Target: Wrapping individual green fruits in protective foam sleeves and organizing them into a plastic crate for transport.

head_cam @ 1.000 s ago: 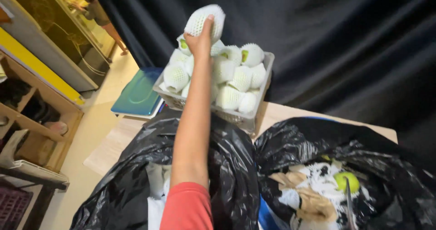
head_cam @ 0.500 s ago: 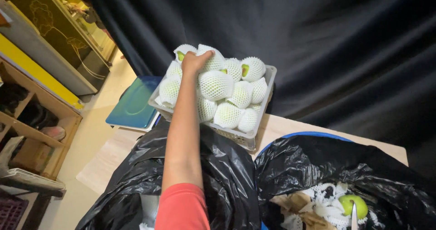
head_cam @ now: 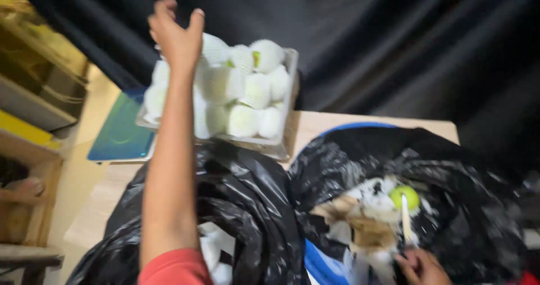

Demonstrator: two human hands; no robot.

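The fruits (head_cam: 242, 91), each in white foam netting, sat heaped in a clear tray (head_cam: 284, 144) on the tabletop (head_cam: 315, 129). The left hand (head_cam: 177, 35) hovered above them, fingers spread and empty. The right hand (head_cam: 422, 267) gripped a knife (head_cam: 405, 220) over a black-lined bin (head_cam: 450, 172); a picking step, seemingly.

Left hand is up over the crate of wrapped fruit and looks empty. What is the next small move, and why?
Probably lower the left hand onto the nearest foam-netted fruit in the clear crate and close the fingers around it. The hand hovers open above the pile, holding nothing, while the right hand holds a knife over the black-bagged bin, beside a bare green fruit.
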